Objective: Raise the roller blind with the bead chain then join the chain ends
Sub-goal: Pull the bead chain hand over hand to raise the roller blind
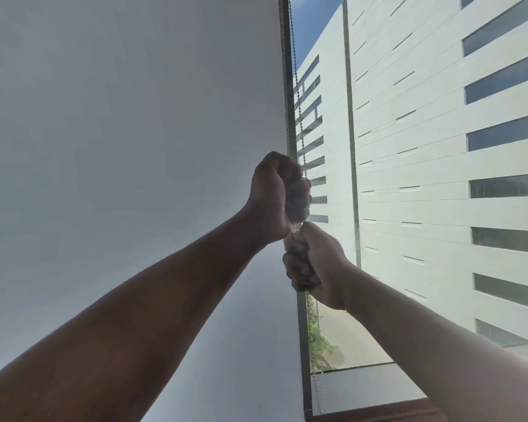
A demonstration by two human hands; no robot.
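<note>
Both fists are curled tight around the bead chain (299,123) by the window frame (290,117), the left hand (279,193) just above the right hand (313,266), so the pulling looks underway and joining the ends is left.

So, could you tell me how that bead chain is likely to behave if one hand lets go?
The bead chain is probably floppy: it runs straight only above the left hand, which grips it. Below the right hand, also gripping, it hangs in loose strands, so a freed length would likely swing. Its small round beads may slide through a slack grip.
</note>
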